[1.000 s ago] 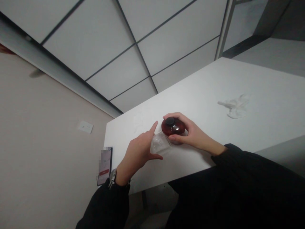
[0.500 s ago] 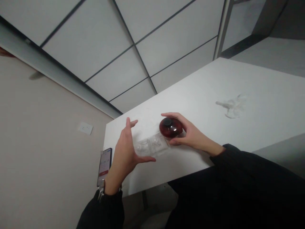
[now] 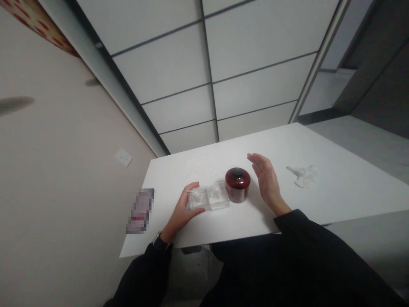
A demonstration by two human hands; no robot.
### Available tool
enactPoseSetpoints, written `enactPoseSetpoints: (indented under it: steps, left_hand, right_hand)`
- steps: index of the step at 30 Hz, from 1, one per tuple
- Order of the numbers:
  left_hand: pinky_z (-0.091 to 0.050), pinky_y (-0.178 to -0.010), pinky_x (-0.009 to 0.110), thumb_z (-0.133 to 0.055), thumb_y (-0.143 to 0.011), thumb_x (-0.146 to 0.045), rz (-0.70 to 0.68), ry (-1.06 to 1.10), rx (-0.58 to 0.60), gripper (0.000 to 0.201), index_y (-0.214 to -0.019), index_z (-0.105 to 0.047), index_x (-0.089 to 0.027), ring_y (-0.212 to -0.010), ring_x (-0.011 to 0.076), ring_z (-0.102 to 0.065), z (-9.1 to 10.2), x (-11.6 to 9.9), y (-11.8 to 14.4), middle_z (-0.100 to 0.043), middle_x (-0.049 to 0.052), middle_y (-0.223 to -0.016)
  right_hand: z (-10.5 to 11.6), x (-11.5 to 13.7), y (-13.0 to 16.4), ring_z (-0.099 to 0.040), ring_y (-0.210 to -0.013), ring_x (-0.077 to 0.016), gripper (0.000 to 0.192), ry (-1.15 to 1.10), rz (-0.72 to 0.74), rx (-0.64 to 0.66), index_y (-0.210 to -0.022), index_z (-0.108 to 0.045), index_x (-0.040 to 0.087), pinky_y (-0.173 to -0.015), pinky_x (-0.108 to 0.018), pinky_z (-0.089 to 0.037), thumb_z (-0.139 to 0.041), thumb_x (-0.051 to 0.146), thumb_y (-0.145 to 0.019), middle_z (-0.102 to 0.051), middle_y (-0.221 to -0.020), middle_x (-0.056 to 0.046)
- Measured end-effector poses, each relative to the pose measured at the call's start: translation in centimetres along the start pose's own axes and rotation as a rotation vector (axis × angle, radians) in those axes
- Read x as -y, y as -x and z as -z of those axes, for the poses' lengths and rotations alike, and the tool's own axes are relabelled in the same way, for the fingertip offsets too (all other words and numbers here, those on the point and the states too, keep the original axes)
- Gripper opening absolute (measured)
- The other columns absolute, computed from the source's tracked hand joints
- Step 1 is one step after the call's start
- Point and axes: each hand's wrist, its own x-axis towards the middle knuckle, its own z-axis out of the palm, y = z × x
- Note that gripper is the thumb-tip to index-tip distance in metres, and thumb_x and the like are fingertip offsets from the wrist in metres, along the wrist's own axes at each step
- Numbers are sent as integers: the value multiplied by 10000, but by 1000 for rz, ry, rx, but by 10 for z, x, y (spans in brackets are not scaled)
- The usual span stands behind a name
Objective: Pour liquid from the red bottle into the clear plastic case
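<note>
Head view: the left hand grips one end of the clear plastic rectangular tray, thumb on its near edge, fingers curled over the far edge. Touching the tray's other end stands the dark red round glass jar with a black cap. The right hand hovers just beside the jar, fingers spread, holding nothing. Beyond its fingertips, crumpled white tissue lies on the white table; nothing blocks the jar.

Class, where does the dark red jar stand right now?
The dark red jar stands on the white table, between the clear plastic tray and the open right hand.
</note>
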Motion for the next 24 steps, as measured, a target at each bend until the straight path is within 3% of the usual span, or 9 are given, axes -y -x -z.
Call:
enactPoseSetpoints:
  steps: [2, 7, 16, 19, 21, 23, 24]
  left_hand:
    - [-314, -1253, 496, -823, -828, -507, -14, -3, 4, 688, -1387, -541, -223, -1467, 336, -449, 0, 0, -1, -518, 150, -1492]
    - [-344, -1219, 450, -817, -821, -488, -53, 21, 17, 595, -1291, -609, -188, -1393, 327, -496, -1, 2, -3, -556, 143, -1403]
    - [-434, -1061, 371, -857, -783, -375, -7, 67, -41, 601, -1204, -468, -194, -1148, 237, -563, -6, 10, -2, -576, 79, -1201]
    - [-416, -1071, 368, -874, -765, -351, -1, 79, -51, 688, -1281, -444, -202, -1169, 238, -550, -5, 6, -1, -566, 81, -1229]
    - [-415, -1075, 363, -866, -767, -362, -11, 91, -28, 708, -1322, -456, -205, -1194, 249, -552, -4, 3, 0, -568, 94, -1271]
    - [-416, -1077, 364, -849, -778, -389, -21, 100, -5, 678, -1318, -486, -199, -1204, 258, -554, -4, 1, 0, -574, 100, -1291]
    - [-413, -1080, 367, -844, -781, -401, -22, 102, -3, 661, -1302, -495, -194, -1204, 261, -551, -4, 1, 0, -577, 100, -1286]
  right_hand:
    - [0, 3, -1, -558, -1405, -238, 605, -18, -46, -106, -1248, -576, 296, -1225, -522, -316, -473, 783, -905, -625, -1453, -93]
    - [-9, 23, 5, -621, -1302, -250, 624, -48, -38, -274, -1134, -585, 260, -1165, -534, -364, -435, 809, -878, -665, -1340, -104]
    - [-39, 85, 47, -657, -1020, -213, 404, -21, 145, -496, -989, -547, 269, -956, -432, -470, -430, 650, -928, -634, -1030, -21]
    - [-51, 113, 60, -632, -904, -202, 249, 16, 192, -464, -925, -540, 274, -866, -397, -477, -505, 520, -910, -601, -929, 8]
    - [-59, 139, 70, -613, -835, -196, 123, 44, 213, -382, -867, -565, 268, -826, -380, -476, -629, 357, -811, -603, -861, 21]
    - [-67, 174, 84, -584, -745, -190, 84, 79, 225, -241, -734, -578, 252, -754, -358, -465, -654, 217, -733, -590, -733, 26]
    - [-70, 194, 92, -545, -675, -181, 116, 116, 240, -79, -670, -557, 251, -688, -343, -439, -610, 179, -744, -552, -656, 30]
